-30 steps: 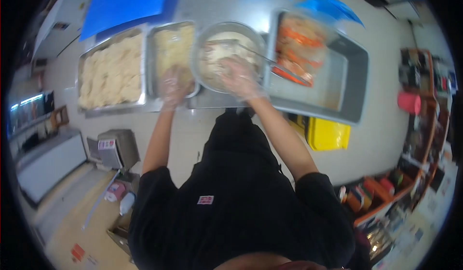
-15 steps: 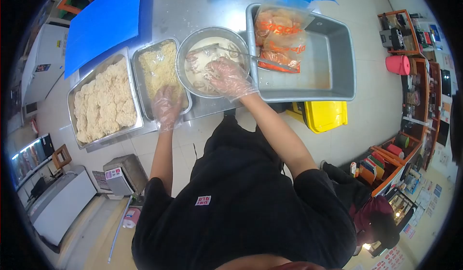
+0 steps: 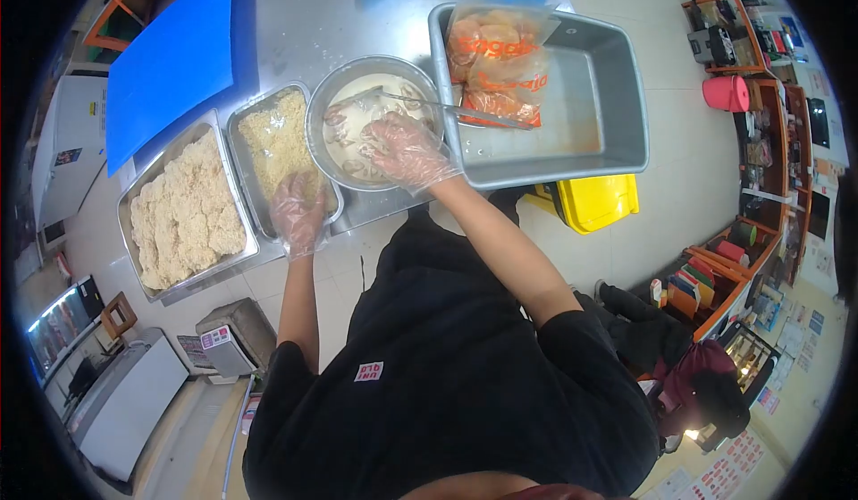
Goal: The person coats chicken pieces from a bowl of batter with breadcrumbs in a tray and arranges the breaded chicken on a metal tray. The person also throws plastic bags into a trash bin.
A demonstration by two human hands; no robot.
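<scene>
My left hand, in a clear plastic glove, rests at the near end of a metal tray of crumbs; whatever lies beneath its fingers is hidden. My right hand, also gloved, is inside a round metal bowl of whitish liquid with pieces in it. Its fingers are bent down at the liquid, and I cannot make out anything in them. Tongs lie across the bowl and reach over the grey tub. At the left, a larger metal tray holds coated pieces.
A grey tub on the right holds plastic bags of orange-red contents. A blue board lies at the far left of the metal table. Below the tub stands a yellow bin. Another person is at the lower right.
The view has turned and shifted, so the table items appear further left. Both hands stay at the same containers. The other person has come further into view at the lower right.
</scene>
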